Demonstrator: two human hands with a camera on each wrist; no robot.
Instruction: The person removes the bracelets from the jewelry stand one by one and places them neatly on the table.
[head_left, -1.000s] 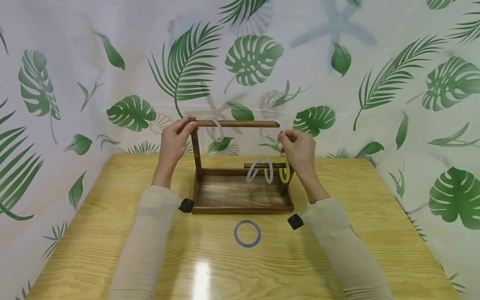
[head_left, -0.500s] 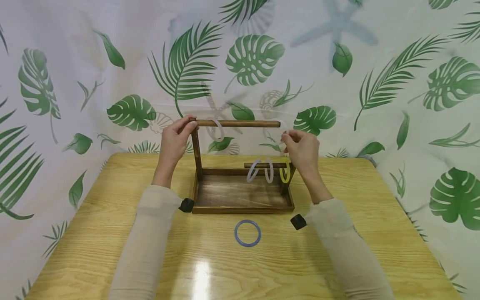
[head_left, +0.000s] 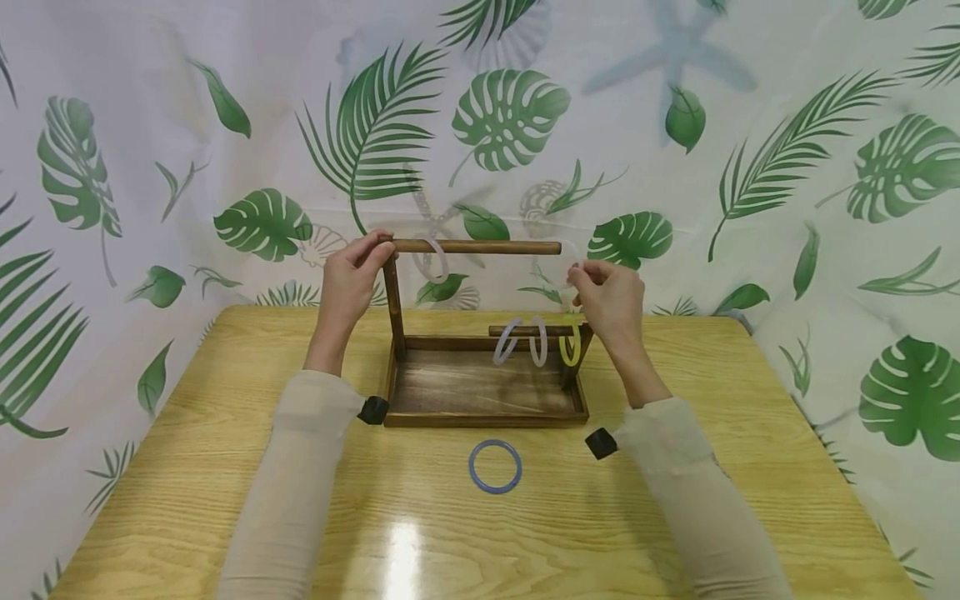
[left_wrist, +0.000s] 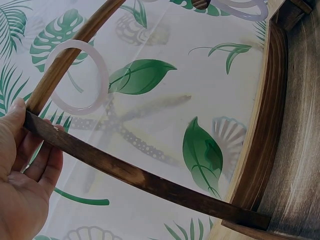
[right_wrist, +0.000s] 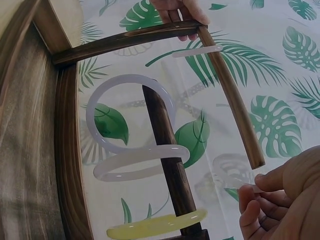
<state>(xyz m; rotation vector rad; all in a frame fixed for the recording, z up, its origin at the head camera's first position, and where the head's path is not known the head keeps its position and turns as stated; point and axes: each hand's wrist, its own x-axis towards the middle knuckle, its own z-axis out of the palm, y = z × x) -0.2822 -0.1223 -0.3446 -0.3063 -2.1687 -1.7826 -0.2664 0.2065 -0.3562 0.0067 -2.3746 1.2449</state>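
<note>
A dark wooden rack has a tray base (head_left: 487,421), an upper rod (head_left: 495,247) and a shorter lower rod (right_wrist: 175,185). My left hand (head_left: 348,283) grips the corner where the left post meets the upper rod. A pale ring (left_wrist: 103,75) hangs on that rod near this corner. Just past the rod's free right end, my right hand (head_left: 611,304) pinches a clear whitish ring (right_wrist: 215,167), faint against the backdrop and apart from the rod. On the lower rod hang two pale ones, a lilac ring (right_wrist: 90,117) and a white ring (right_wrist: 130,172), plus a yellow ring (head_left: 576,354).
A blue ring (head_left: 472,468) lies flat on the wood-grain table (head_left: 225,467) in front of the tray. Behind the rack hangs a leaf-patterned white backdrop (head_left: 525,50). Black wrist devices (head_left: 600,443) sit at both cuffs.
My right hand has shifted slightly right, carrying the clear ring from the upper rod's free end to just beyond it. The left hand has stayed at the corner.
</note>
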